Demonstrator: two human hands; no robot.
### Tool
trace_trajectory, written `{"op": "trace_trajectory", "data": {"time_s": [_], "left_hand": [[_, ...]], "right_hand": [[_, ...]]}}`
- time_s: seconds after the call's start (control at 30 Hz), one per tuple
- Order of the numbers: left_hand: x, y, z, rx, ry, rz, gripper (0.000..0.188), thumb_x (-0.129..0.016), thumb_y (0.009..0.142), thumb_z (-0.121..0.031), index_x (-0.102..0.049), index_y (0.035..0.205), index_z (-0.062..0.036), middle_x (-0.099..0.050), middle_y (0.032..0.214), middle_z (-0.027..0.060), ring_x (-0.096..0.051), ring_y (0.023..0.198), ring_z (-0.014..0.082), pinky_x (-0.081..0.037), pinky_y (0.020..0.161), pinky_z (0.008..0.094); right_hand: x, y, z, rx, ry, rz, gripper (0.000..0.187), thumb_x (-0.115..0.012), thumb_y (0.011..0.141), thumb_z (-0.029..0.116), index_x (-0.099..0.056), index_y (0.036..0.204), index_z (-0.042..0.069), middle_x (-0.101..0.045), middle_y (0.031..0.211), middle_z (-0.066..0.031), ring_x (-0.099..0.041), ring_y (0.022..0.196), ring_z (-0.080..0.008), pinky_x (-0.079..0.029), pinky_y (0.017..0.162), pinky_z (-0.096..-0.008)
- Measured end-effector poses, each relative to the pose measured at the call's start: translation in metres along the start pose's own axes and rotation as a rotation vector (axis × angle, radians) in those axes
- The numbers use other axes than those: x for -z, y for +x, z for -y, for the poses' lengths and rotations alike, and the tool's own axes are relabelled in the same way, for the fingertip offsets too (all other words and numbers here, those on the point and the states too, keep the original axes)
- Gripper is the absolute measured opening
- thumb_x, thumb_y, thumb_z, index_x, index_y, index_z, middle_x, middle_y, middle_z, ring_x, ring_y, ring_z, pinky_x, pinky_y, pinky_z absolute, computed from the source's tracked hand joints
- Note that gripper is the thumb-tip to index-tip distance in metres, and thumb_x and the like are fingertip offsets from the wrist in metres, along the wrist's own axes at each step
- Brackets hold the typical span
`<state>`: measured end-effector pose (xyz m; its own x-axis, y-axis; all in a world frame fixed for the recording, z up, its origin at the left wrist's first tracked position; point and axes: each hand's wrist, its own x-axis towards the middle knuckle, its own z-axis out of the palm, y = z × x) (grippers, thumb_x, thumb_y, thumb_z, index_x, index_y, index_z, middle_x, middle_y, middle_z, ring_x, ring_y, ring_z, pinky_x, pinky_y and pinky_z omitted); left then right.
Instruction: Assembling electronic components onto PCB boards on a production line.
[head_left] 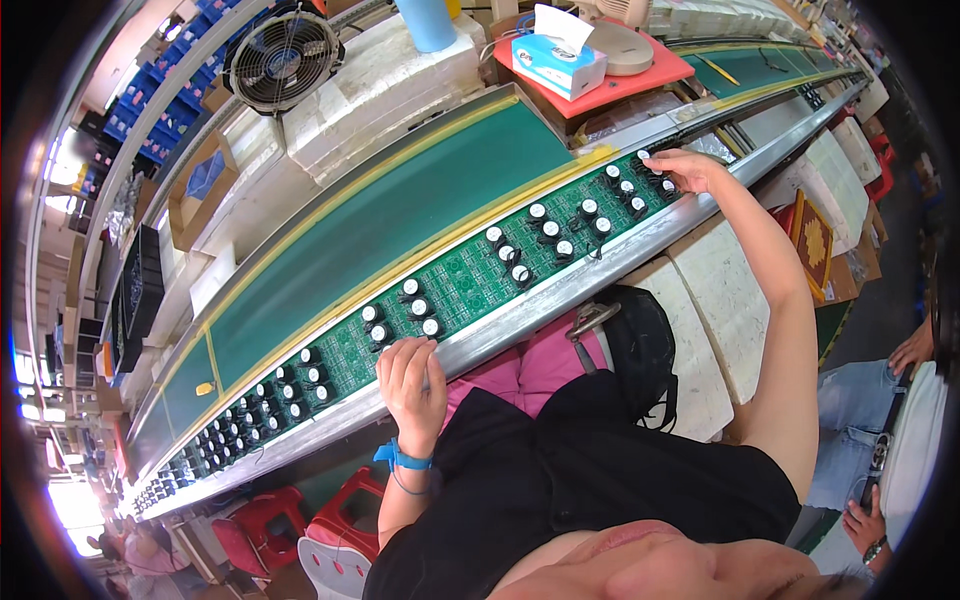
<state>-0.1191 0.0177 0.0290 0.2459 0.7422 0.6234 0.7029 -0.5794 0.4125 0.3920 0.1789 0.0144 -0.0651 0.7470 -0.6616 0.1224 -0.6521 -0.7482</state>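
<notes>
my right hand [686, 168], fingers narrowed, reaches a white-topped component [642, 155] toward the right of the green circuit boards [455, 285]; whether it grips, i cannot tell. my left hand [412, 388], loosely curled, rests by the metal rail [500, 325]. a trailing wrist could snag dark leads [597, 253] and tip parts. around: green conveyor belt [400, 205], black fan [285, 62], red stools [262, 528].

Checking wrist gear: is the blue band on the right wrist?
No, the blue band is around the left wrist, and the right wrist looks bare.
</notes>
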Motion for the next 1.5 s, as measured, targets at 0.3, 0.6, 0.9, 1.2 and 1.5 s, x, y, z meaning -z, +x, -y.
{"op": "trace_trajectory", "data": {"time_s": [0.3, 0.6, 0.9, 1.2, 1.5], "left_hand": [[-0.011, 0.008, -0.004, -0.055, 0.037, 0.005, 0.025, -0.064, 0.073, 0.003, -0.061, 0.097, -0.0036, -0.061, 0.097, 0.0099, -0.058, 0.092, 0.0288, -0.044, 0.078, 0.0397], [-0.007, 0.01, 0.005, -0.021, 0.028, -0.022, 0.022, -0.064, 0.073, 0.004, -0.062, 0.094, -0.0029, -0.061, 0.095, 0.0105, -0.058, 0.091, 0.0291, -0.045, 0.077, 0.0384], [-0.018, -0.003, -0.016, 0.888, -1.163, 0.024, 0.019, -0.052, 0.094, -0.009, -0.062, 0.1, 0.0047, -0.065, 0.093, 0.0109, -0.061, 0.089, 0.0173, -0.048, 0.083, 0.0289], [-0.045, 0.018, -0.053, 0.834, -2.09, 0.27, 0.07, -0.056, 0.09, -0.04, -0.024, 0.141, -0.0035, -0.039, 0.138, 0.011, -0.041, 0.125, 0.0204, -0.034, 0.105, 0.0388], [0.008, -0.002, -0.039, 1.115, -2.16, 0.252, 0.056, -0.041, 0.096, -0.043, -0.037, 0.135, -0.0025, -0.047, 0.132, 0.0128, -0.049, 0.12, 0.0243, -0.039, 0.103, 0.0407]], "right_hand": [[-0.012, 0.002, -0.007, 0.113, 0.041, 0.016, 0.048, -0.073, 0.078, 0.017, -0.053, 0.12, 0.006, -0.063, 0.109, -0.0047, -0.061, 0.096, -0.0139, -0.051, 0.082, -0.0286], [0.009, -0.01, -0.005, 0.237, 0.059, -0.088, 0.049, -0.072, 0.078, 0.017, -0.052, 0.121, 0.004, -0.062, 0.11, -0.0056, -0.06, 0.098, -0.0137, -0.05, 0.082, -0.028], [-0.005, -0.033, 0.008, 0.391, 0.0, -0.088, 0.045, -0.068, 0.08, 0.023, -0.053, 0.118, 0.004, -0.06, 0.108, -0.0014, -0.055, 0.097, -0.0116, -0.044, 0.085, -0.0264], [-0.167, -0.089, 0.013, 0.383, 0.06, 0.198, 0.064, -0.077, 0.07, 0.02, -0.048, 0.124, 0.001, -0.059, 0.113, -0.0056, -0.057, 0.101, -0.0154, -0.045, 0.089, -0.029], [-0.247, -0.11, -0.009, 0.249, 0.092, 0.288, 0.066, -0.076, 0.074, 0.016, -0.042, 0.129, 0.001, -0.055, 0.118, -0.0075, -0.056, 0.103, -0.0168, -0.047, 0.088, -0.0307]]}}
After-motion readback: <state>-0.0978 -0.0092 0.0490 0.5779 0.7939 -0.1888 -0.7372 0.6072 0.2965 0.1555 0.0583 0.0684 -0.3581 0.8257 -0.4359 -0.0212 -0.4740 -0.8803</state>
